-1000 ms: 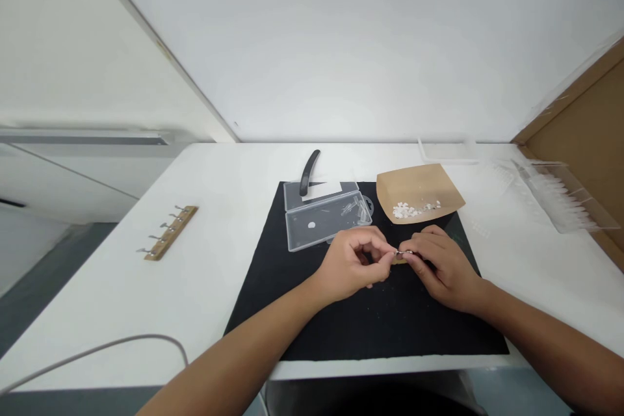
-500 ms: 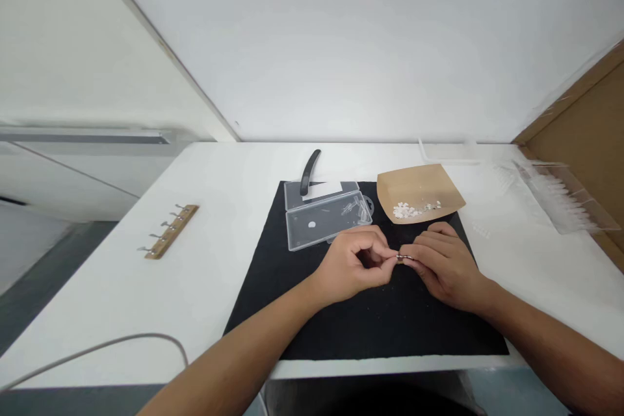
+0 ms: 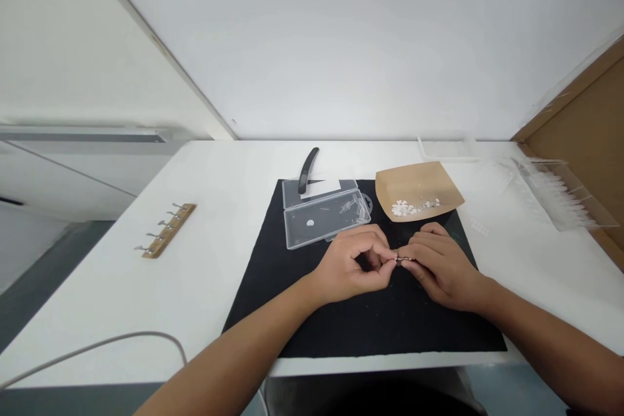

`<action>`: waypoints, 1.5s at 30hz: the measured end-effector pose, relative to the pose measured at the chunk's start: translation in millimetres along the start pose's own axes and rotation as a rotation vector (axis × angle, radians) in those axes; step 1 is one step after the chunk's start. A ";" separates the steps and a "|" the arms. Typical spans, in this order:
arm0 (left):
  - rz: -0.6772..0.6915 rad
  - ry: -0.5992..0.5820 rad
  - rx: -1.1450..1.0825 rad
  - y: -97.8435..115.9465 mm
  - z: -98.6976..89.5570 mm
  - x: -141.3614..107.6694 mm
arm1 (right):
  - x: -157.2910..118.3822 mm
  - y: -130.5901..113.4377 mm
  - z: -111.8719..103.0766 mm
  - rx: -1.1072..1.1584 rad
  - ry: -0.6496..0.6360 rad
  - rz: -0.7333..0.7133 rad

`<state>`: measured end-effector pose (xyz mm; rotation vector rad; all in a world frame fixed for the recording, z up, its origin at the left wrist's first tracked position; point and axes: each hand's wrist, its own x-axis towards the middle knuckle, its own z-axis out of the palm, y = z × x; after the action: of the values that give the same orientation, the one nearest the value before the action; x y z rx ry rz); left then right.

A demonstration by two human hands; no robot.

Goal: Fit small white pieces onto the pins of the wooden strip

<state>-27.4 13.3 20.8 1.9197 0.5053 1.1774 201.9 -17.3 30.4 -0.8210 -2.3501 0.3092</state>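
Over a black mat (image 3: 336,331) both my hands meet at their fingertips. My left hand (image 3: 353,263) is closed in a pinch of thumb and index finger; the piece in it is too small to make out. Right against that pinch, my right hand (image 3: 441,266) is closed on a small shiny metal tool (image 3: 402,259) that looks like a nail clipper, mostly hidden by the fingers. Behind my left hand lies an open clear plastic case (image 3: 322,224) with transparent nail tips (image 3: 361,209) and a white round piece (image 3: 310,223). A brown paper tray (image 3: 419,181) holds small white pieces (image 3: 403,208).
A black curved nail file (image 3: 307,171) and a white paper (image 3: 320,189) lie on the case lid. A wooden hook rack (image 3: 168,231) is at left, a cable (image 3: 121,337) at front left. Clear packs of nail tips (image 3: 560,192) lie at right, beside a brown panel (image 3: 585,101).
The view has shifted very slightly. Both hands keep their pinched pose, with the metal tool turned a little between them.
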 end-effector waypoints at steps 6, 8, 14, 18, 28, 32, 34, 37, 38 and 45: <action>0.032 0.020 0.029 4.6 -0.3 4.4 | -0.7 -0.1 1.5 0.086 -0.020 0.045; 0.056 0.030 0.050 6.2 -0.4 5.7 | 0.4 -0.9 1.7 0.169 -0.029 0.103; 0.157 0.071 0.129 7.8 -2.0 7.2 | 3.1 -7.4 -3.7 0.438 -0.053 0.274; 0.191 0.092 0.144 7.1 -2.7 7.2 | 0.3 -15.5 -8.4 0.594 -0.080 0.388; 0.119 0.060 0.031 9.0 -1.1 3.8 | 1.3 -25.4 -7.1 0.845 -0.210 0.533; 0.120 0.059 0.032 8.6 -2.1 4.3 | -0.2 -27.8 -6.8 0.918 -0.233 0.588; 0.125 0.060 0.027 8.7 -2.2 4.4 | -1.0 -27.2 -6.4 0.933 -0.226 0.603; 0.132 0.060 0.027 9.4 -1.9 4.2 | -1.8 -24.9 -5.4 0.926 -0.225 0.602; 0.136 0.057 0.025 9.7 -1.9 4.1 | -2.0 -24.3 -5.0 0.922 -0.228 0.601; 0.073 0.047 0.048 10.8 -2.5 4.5 | -1.3 -25.3 -4.7 0.828 -0.194 0.548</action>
<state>-28.2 11.1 32.5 1.9702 0.4961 1.2696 193.4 -37.8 43.6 -0.9948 -1.8199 1.5162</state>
